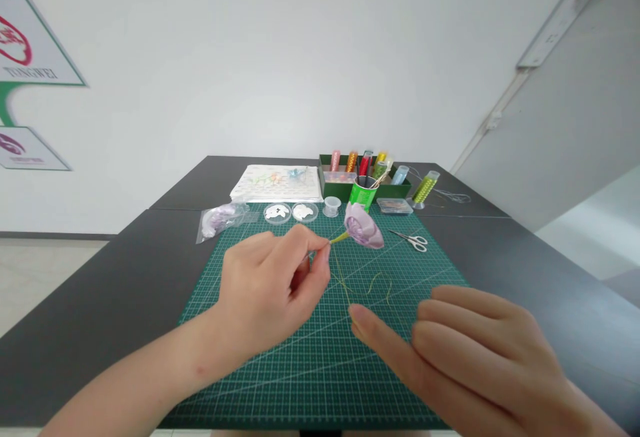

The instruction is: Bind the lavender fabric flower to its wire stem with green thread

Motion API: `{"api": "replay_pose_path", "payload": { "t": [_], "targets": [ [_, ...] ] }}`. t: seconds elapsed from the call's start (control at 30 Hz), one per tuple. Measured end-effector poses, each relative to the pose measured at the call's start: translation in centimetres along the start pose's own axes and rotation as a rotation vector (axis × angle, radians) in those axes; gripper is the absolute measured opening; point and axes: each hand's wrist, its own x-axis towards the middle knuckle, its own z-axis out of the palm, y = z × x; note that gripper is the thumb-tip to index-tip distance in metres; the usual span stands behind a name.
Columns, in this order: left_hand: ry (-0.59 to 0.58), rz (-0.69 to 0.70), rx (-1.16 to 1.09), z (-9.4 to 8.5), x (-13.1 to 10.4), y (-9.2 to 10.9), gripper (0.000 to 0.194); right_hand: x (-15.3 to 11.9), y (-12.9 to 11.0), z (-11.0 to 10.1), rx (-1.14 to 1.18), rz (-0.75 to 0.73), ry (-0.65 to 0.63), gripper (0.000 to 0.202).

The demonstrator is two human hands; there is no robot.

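Observation:
Between thumb and forefinger, my left hand [277, 274] pinches the stem of a pale purple artificial flower [365, 227]. The bloom points to the right, and the green-wrapped part of its stem [340, 238] shows just beyond my fingertips. A thin green thread [343, 282] runs down from the stem to the tip of my right hand [465, 350]. That hand is closed on the thread, its forefinger extended and the other fingers curled; its thumb is mostly hidden. Loose bits of green thread [389, 290] lie on the green cutting mat [280, 384] below.
White-handled scissors [417, 242] lie at the mat's right. Behind stand a green can [363, 196], a box [340, 190] of thread spools, a green spool [426, 188], a clear case [395, 206] and small dishes [305, 212]. A plastic bag [220, 219] and white pad [277, 190] are left.

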Motion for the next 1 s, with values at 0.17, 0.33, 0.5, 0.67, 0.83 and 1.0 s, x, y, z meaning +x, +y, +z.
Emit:
{"api": "replay_pose_path", "payload": {
  "t": [0.17, 0.33, 0.5, 0.67, 0.83, 1.0],
  "targets": [
    [-0.073, 0.054, -0.007, 0.7, -0.3, 0.2, 0.017, -0.6, 0.0, -2.1, 0.078, 0.063, -0.007, 0.025],
    [-0.136, 0.126, -0.055, 1.6, -1.0, 0.2, 0.016, -1.0, 1.6, -1.0, 0.071, 0.094, 0.136, 0.022],
    [-0.252, 0.202, -0.134, 1.8, -1.5, 0.7, 0.019, -0.4, 4.3, 0.8, -0.022, 0.050, 0.324, 0.011],
    [-0.309, 0.212, -0.254, 1.8, -1.7, 1.2, 0.015, 0.6, 5.5, 2.1, 0.309, 0.305, 0.319, 0.010],
    [-0.276, 0.203, -0.363, 1.1, -1.4, 1.3, 0.014, 0.9, 6.7, 3.7, 0.686, 0.566, 0.265, 0.014],
    [-0.210, 0.209, -0.385, 0.5, -1.1, 1.2, 0.014, 1.0, 6.8, 5.0, 0.816, 0.600, 0.207, 0.017]
  ]
}}
